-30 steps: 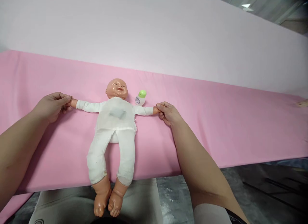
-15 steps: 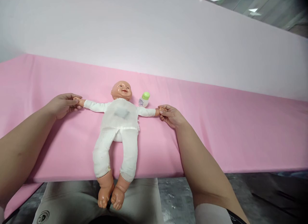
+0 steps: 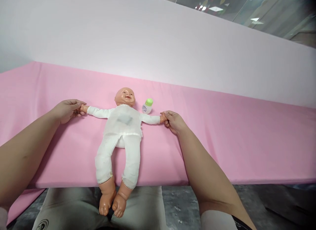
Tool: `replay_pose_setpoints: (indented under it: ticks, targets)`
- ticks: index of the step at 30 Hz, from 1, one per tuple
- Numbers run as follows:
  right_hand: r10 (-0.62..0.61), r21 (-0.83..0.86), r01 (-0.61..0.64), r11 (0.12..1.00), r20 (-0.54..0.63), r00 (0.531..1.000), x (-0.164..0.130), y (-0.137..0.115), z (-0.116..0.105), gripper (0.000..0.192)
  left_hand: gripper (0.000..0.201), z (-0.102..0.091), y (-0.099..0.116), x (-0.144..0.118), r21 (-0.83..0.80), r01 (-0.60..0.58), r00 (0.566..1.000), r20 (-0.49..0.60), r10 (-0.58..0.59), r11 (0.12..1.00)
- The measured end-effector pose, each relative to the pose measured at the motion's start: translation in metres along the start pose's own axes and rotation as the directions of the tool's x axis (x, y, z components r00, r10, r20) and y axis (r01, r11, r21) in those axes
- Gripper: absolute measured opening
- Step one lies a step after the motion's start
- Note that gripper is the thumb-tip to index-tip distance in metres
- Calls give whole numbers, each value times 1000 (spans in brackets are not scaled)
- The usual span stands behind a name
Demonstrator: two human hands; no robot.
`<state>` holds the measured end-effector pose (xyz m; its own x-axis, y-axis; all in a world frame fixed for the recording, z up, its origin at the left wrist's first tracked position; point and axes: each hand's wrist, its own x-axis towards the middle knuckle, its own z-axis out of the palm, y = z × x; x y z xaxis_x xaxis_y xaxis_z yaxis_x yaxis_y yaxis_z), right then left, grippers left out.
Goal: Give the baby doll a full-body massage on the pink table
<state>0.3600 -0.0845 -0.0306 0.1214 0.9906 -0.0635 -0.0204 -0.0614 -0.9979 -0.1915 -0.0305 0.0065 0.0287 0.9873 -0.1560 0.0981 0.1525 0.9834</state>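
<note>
A baby doll (image 3: 121, 131) in white clothes lies on its back on the pink cloth-covered table (image 3: 222, 137), arms spread wide. Its bare feet hang over the near edge above my lap. My left hand (image 3: 67, 110) pinches the doll's hand on the left side. On the other side my right hand (image 3: 173, 120) grips the doll's other hand. A small bottle with a green cap (image 3: 147, 106) lies just right of the doll's head, between it and my right hand.
A pale pink backdrop wall (image 3: 158, 52) rises behind the table. Grey floor (image 3: 259, 203) shows below the table's near edge on the right. My legs in light trousers (image 3: 74, 207) are under the doll's feet.
The view has tilted up a little, so everything sits slightly lower in the picture. Both hands keep hold of the doll's hands, and the doll stays spread out.
</note>
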Motion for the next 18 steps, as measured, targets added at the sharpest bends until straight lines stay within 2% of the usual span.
replay_pose_setpoints:
  ticks: [4,8,13,18]
  targets:
    - [17,55,-21,998,77,997,-2,-2,-6,52,39,-4,0,0,-36,15,998,55,-13,999]
    - [11,63,-20,998,144,989,-4,-3,-7,50,48,-7,-2,1,-30,-9,996,92,12,1000]
    - [-38,-25,41,999,121,992,-3,-1,-2,41,42,-8,-6,4,24,-46,998,42,45,999]
    - [-33,-76,37,996,55,998,-1,0,3,48,32,-5,-8,6,-31,-30,999,13,30,999]
